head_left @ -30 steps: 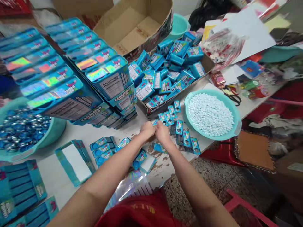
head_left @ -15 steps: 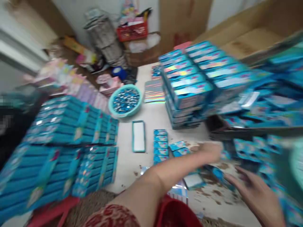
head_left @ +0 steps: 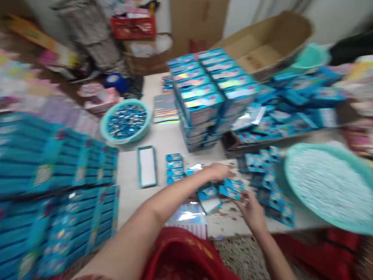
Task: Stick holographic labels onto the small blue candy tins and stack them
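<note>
My right hand is at the right of the bench, with thumb and fingers closed on the edge of a pair of small blue boxes. Just above and to the left is my left hand, bent over the bench; blur hides its fingers. Beneath my left forearm lies an open blue box showing a white inside. A short row of small blue boxes lies farther left, beside an open tray-like box with a white lining. Several more small blue boxes stand right of my right hand.
A tall stack of blue cartons stands at the back. Behind my hands is a carton heaped with blue packs. A turquoise basin of pale pieces is at right, a bowl of blue and silver pieces at left, near stacked blue boxes.
The view has swung right, bringing the large basin into full sight. My right hand has moved in toward my left, from apart and open to closed on the small blue boxes.
</note>
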A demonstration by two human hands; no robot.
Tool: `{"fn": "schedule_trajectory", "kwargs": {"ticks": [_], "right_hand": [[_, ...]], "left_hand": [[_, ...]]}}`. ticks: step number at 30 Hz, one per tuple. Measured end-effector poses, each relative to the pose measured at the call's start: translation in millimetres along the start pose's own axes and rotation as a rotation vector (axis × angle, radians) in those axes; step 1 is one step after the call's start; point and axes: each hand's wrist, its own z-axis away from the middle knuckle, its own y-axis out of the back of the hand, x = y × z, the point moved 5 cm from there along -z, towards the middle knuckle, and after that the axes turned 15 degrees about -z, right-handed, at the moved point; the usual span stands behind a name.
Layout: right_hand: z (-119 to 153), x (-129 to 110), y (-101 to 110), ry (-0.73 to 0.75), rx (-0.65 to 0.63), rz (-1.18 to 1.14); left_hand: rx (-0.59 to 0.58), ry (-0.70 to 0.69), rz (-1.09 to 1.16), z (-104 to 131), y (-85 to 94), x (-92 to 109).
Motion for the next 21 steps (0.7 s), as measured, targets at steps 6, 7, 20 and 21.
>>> {"fn": "schedule_trajectory", "kwargs": {"ticks": [6,7,20,21], "right_hand": [[-4.7,33.6,7.5,-0.039,0.124,-0.092],[-6.9,38.0,2.1,-0.048,0.079,-0.125],[-3.7,48.9,-32.3,-0.129,0.005,-0.292],[3.2,48.4,-38.9,-0.149,-0.019,-0.334]], "left_hand": [[0.057,-0.224,-0.169,-3.8,-23.6,-5.6],[0.066,-0.244,-0.235,-1.4,-34.3,2.4],[0.245,0.165,-0.155,-2.7,-22.8,30.4],[0.293,0.193,-0.078,7.6,-9.7,27.9]]}}
